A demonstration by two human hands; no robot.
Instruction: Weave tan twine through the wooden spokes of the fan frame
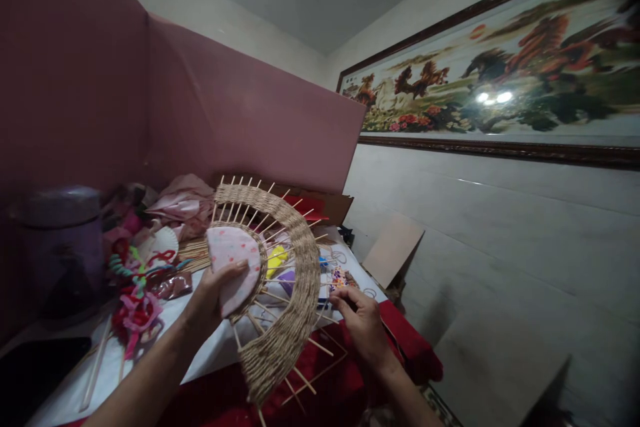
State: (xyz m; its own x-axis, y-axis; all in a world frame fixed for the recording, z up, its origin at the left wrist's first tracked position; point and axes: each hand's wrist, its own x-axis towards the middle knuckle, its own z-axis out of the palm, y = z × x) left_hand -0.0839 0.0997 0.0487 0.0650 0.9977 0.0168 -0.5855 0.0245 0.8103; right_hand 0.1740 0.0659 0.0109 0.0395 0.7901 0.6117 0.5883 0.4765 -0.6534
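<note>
My left hand (213, 297) grips a fan-shaped woven piece (295, 280) by its pink speckled centre disc (231, 261). Thin wooden skewers radiate from the disc, and a wide arc of tan twine is woven across them. The piece is held upright above the table. My right hand (363, 327) is just right of the arc's lower part, its fingers curled near the skewer ends; what they pinch is too small to make out.
A white-covered table (150, 360) carries pink cloth (183, 207), curled pipe cleaners and ribbons (135, 293), a small paper plate (163, 243) and a purple pot (60, 247). Red cloth (410, 347) hangs at the table's near edge. Cardboard pieces (393, 247) lean on the wall under a framed horse painting (500, 80).
</note>
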